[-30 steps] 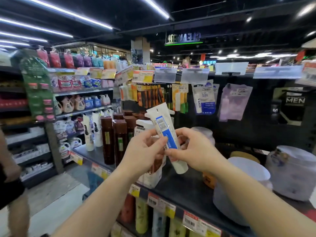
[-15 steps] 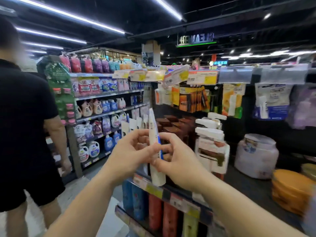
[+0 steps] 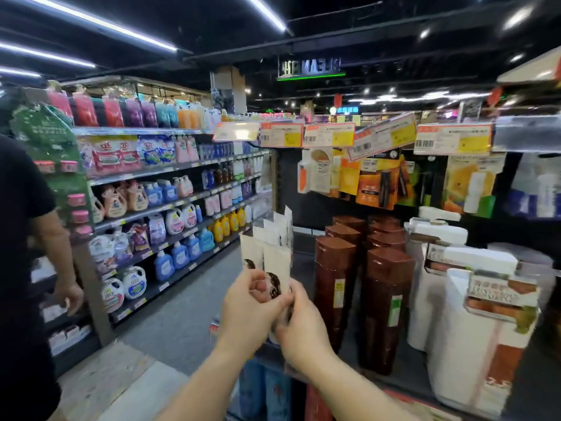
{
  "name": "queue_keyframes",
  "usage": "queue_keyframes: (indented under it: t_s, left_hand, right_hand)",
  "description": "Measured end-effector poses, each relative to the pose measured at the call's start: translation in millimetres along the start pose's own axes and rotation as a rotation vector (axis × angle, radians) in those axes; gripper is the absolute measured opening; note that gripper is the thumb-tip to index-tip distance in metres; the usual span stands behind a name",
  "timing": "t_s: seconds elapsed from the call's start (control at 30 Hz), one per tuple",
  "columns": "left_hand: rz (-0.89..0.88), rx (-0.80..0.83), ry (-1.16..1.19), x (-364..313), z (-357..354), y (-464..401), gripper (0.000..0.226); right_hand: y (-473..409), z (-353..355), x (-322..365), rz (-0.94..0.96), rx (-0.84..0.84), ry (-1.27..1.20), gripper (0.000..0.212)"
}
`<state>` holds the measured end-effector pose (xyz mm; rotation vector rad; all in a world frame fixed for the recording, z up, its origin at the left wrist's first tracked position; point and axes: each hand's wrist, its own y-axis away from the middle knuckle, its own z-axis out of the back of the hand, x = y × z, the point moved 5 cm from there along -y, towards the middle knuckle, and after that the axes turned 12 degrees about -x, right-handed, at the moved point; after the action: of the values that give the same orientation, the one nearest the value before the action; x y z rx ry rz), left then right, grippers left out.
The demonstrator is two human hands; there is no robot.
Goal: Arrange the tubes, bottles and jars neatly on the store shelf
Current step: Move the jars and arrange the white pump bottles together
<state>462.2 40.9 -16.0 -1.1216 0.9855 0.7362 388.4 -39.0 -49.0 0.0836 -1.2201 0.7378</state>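
Observation:
At the left end of the dark shelf [image 3: 406, 381] stands a row of white tubes [image 3: 280, 226] with a dark print. My left hand [image 3: 247, 305] and my right hand [image 3: 303, 326] meet at the front white tube [image 3: 276, 262], both pinching its lower part; its base is hidden behind my fingers. Whether it carries a blue label cannot be told. To the right stand tall brown bottles [image 3: 334, 268] in two rows, then white boxed packs [image 3: 482, 323].
A person in a black shirt [image 3: 21, 238] stands at the left in the aisle [image 3: 182, 305]. Opposite shelves [image 3: 170, 214] hold detergent bottles. Hanging packs [image 3: 376, 183] and price tags [image 3: 328, 135] overhang the shelf.
The view swung left along the shelf. The tube I held up in both hands has come down to the row of white tubes. The jars have left the view.

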Motion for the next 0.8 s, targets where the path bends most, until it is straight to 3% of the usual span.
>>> queue_keyframes:
  t_s: [0.17,0.43,0.57,0.67,0.8]
  left_hand:
    - [-0.021,0.080,0.021,14.3,-10.7,-12.1,0.046]
    - [0.058,0.213,0.078,44.8,-7.4,-15.3,0.045]
    - [0.058,0.109,0.019,57.3,11.2,-23.5,0.036]
    - [0.089,-0.004,-0.025,67.9,27.9,-36.2,0.029]
    - [0.108,-0.022,-0.103,77.5,30.0,-46.4,0.038]
  right_hand:
    - [-7.3,-4.7,-8.0,-0.033,-0.125,0.056,0.028]
    - [-21.9,-25.5,-30.9,-0.094,-0.084,0.111,0.027]
    - [-22.7,-26.7,-29.1,-0.103,-0.073,0.136,0.018]
    - [-23.6,-27.1,-29.0,-0.106,-0.075,0.134,0.029]
    - [-22.5,-27.2,-29.7,-0.123,-0.078,0.126,0.037]
